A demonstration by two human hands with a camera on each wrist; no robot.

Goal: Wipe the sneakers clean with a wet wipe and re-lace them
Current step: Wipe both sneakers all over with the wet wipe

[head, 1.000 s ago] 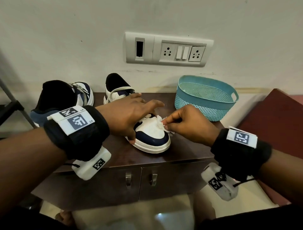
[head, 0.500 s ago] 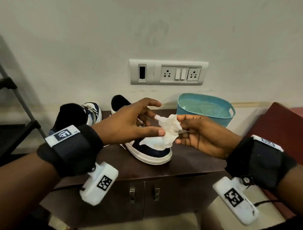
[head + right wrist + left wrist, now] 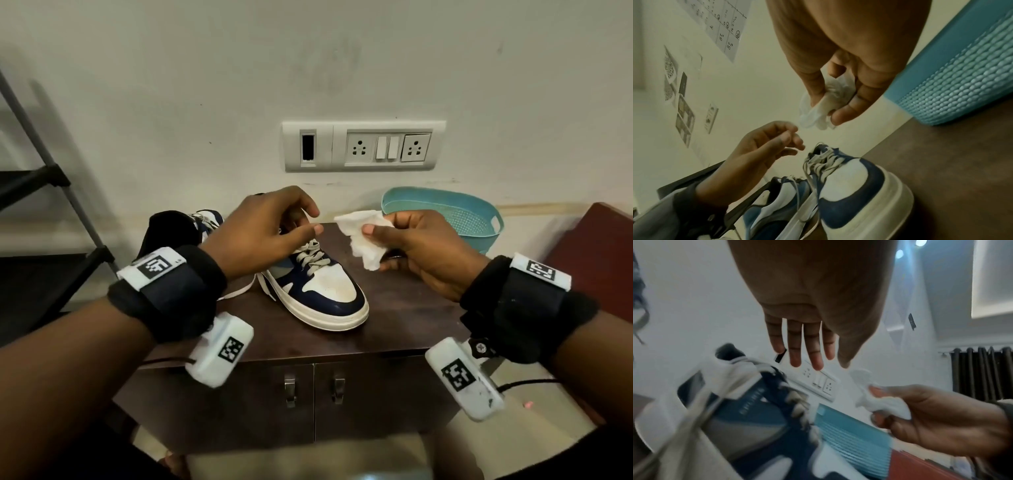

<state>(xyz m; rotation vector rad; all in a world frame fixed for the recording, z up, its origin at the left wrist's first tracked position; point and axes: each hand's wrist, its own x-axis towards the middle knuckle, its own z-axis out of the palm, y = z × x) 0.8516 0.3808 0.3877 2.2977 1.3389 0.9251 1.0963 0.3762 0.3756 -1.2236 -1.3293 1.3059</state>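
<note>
- Your right hand (image 3: pixel 423 250) pinches the crumpled white wet wipe (image 3: pixel 364 240) btwn thumb and fingers, held up off the dark brown wooden table (image 3: pixel 404 318), just right of the near sneaker.
- Your left hand (image 3: pixel 270 233) hangs over the laces, fingers loosely curled, grip relaxed and holding nothing.
- The near navy-and-white low-top sneaker w/ thick cream sole (image 3: pixel 325 291) sits mid-table, toe toward you and angled right. Its grey-white flat laces (image 3: pixel 313 260) are threaded thru the eyelets but loose.
- The second sneaker of the same colours (image 3: pixel 205 222) stands behind your left wrist at the table's left end; mostly hidden, can't tell how close to the edge it sits.
- Step in hand, as I read it: getting the wipe ready for more wiping. Refold it so a clean, flat face sits under your fingertips; a balled wipe just smears.
- Steady the shoe w/ the left hand at the collar or tongue before you press, or it will likely skid on the smooth top.
- The white toe panel looks faintly yellowed. Wipe it w/ short strokes, then run along the sole's sidewall.
- Room: the toe sits near the front edge of the table, so push strokes away from you, not toward it.
- The teal perforated plastic basket (image 3: pixel 455 219) stands at back right, near your right hand; keep that elbow in.
- Open tabletop lies right of the shoe, in front of the basket: good spot to turn it for the far side.
- The wall w/ the white switch-and-socket plate (image 3: pixel 363 145) closes off the back.
</note>
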